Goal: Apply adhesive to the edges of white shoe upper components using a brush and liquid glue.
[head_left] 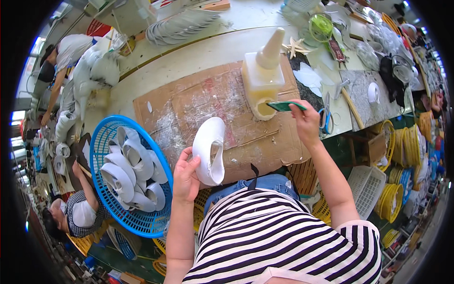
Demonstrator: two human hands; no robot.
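Observation:
My left hand (186, 176) grips a white curved moulded piece (209, 149), shaped like a shoe upper, held upright over the cardboard sheet (189, 102) on the table. My right hand (305, 120) holds a small flat green card (283, 106) by one end, its other end at the open mouth of a pale yellowish plastic jug (261, 83) lying on the cardboard. A cream cone (271, 48) rests on top of the jug.
A blue round basket (101, 189) at my left holds several similar white pieces. Blue-handled scissors (326, 118), a hammer (348, 102) and white cut-outs lie to the right. Another person sits at lower left. Yellow and white baskets are stacked at the right.

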